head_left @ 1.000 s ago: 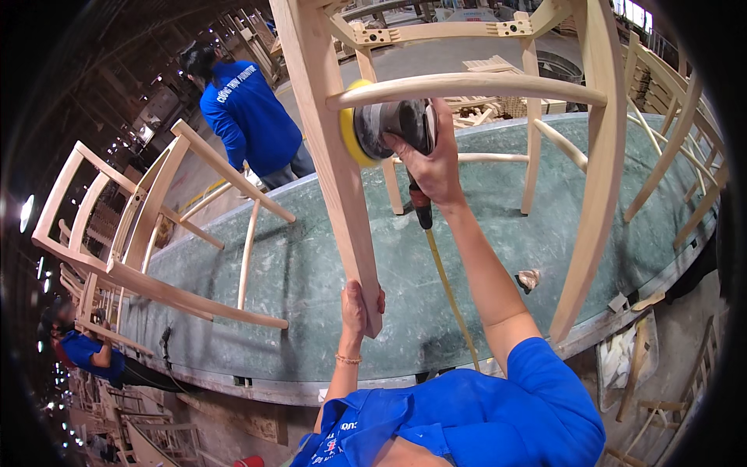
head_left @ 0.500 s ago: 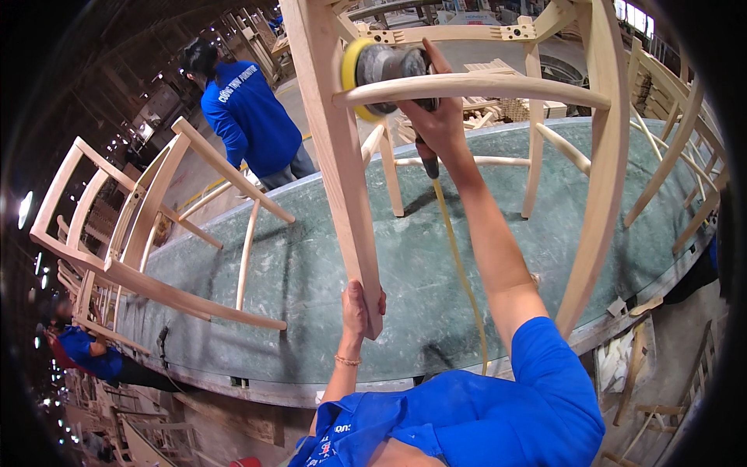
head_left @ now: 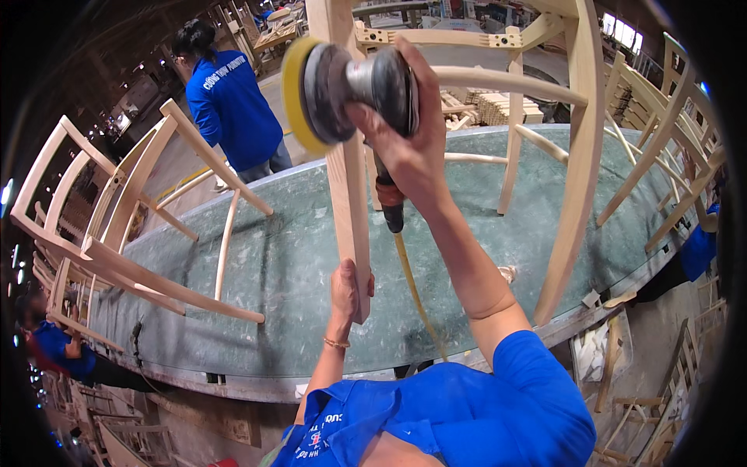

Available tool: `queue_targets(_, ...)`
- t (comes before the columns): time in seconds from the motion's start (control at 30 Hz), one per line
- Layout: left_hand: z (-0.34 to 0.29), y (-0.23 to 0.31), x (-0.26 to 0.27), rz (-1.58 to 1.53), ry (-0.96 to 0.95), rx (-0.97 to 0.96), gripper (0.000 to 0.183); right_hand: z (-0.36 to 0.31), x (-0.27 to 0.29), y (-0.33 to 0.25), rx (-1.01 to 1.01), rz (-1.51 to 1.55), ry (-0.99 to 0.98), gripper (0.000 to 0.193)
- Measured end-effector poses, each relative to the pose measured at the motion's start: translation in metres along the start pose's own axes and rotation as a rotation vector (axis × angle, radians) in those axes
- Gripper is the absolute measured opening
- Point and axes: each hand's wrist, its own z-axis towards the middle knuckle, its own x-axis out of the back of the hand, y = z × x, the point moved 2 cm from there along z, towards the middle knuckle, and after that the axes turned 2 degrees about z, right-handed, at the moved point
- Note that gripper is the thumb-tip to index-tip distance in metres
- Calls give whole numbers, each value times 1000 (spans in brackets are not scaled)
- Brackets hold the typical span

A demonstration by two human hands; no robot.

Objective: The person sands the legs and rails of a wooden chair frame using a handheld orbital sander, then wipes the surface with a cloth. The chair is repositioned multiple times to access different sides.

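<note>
My right hand [head_left: 408, 132] grips an orbital sander [head_left: 331, 93] with a yellow round pad, held up in front of the near left leg of a wooden chair frame [head_left: 350, 210]. A yellow air hose [head_left: 412, 288] runs from the sander's handle down toward me. Around the lower end of that same leg my left hand [head_left: 343, 289] is closed, with the thumb along its face. The chair frame is pale bare wood with curved legs and round rungs. Whether the pad touches the leg I cannot tell; the sander hides part of it.
The chair stands on a long green worktable [head_left: 296, 257] with a pale edge. Another chair frame [head_left: 140, 202] is at the left, more frames [head_left: 661, 132] at the right. A person in a blue shirt [head_left: 233, 109] stands beyond the table. Stacked wood pieces [head_left: 498, 105] lie behind.
The sander has come from inside the chair frame, behind the rung, to the leg's outer near side, moving left and toward me. My left hand keeps its hold on the leg.
</note>
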Motion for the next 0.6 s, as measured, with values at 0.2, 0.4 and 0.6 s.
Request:
queue_targets(0.2,-11,-11,5,23,-14,-10,72,47,-18,-10,-52,61,129,71)
queue_targets(0.4,-20,-23,7,-18,-16,-21,70,49,-21,-19,-87,25,85,66)
queue_targets(0.6,-24,-27,8,-25,-30,-22,69,20,-23,-26,-43,77,115,66)
